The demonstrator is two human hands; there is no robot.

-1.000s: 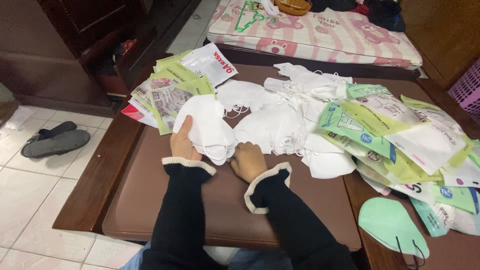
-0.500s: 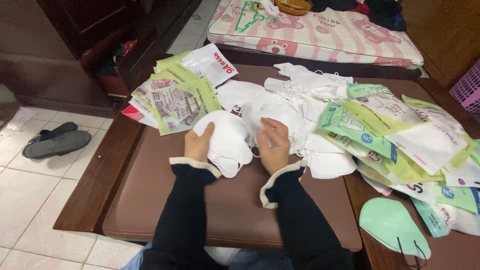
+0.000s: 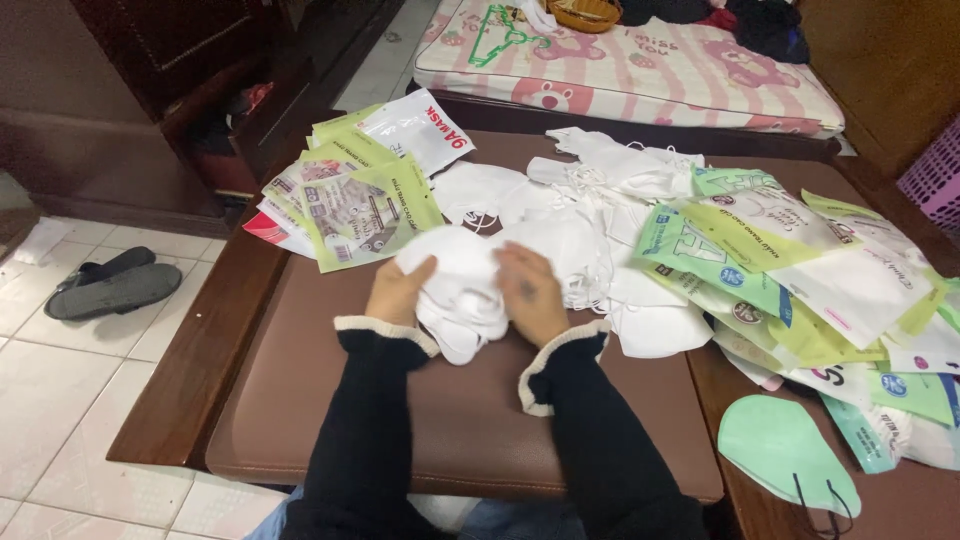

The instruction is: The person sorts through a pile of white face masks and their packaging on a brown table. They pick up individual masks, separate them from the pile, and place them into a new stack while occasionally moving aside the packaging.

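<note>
White folded fabric face masks in a small stack (image 3: 462, 290) sit between both hands over the brown padded leather bench top (image 3: 300, 400); left hand (image 3: 398, 292) fingers curled onto the stack's left edge, right hand (image 3: 530, 298) fingers closed over its right side. Loose heap of white masks (image 3: 600, 200) just behind, green-and-white printed plastic mask packets (image 3: 350, 200) to the left, one pale green mask (image 3: 785, 450) well apart at right.
</note>
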